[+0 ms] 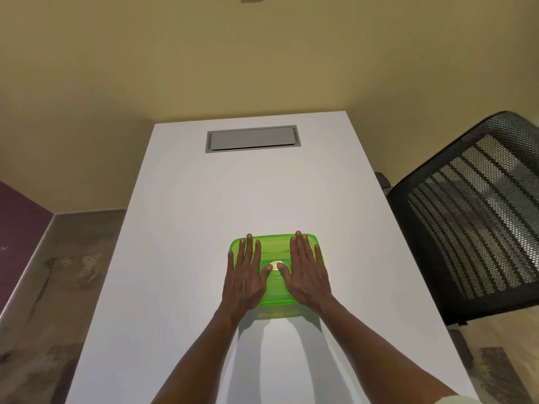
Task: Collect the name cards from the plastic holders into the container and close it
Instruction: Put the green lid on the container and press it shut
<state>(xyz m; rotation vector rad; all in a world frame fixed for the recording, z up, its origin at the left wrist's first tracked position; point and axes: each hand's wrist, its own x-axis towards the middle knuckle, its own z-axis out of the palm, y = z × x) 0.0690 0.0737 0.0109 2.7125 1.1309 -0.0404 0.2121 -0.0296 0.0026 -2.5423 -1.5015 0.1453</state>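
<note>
A green translucent plastic container (275, 246) stands on the white table (186, 228), with its green lid on top. My left hand (244, 275) lies flat on the lid's left half, fingers spread. My right hand (307, 272) lies flat on the right half, fingers spread. Both thumbs touch a small round silver disc (276, 264) at the lid's middle. No name cards or plastic holders show; the container's inside is hidden by the lid and my hands.
A grey cable hatch (252, 139) is set into the table's far end. A black mesh office chair (472, 217) stands close to the right edge. A yellow wall rises behind the table, and marbled floor shows on both sides.
</note>
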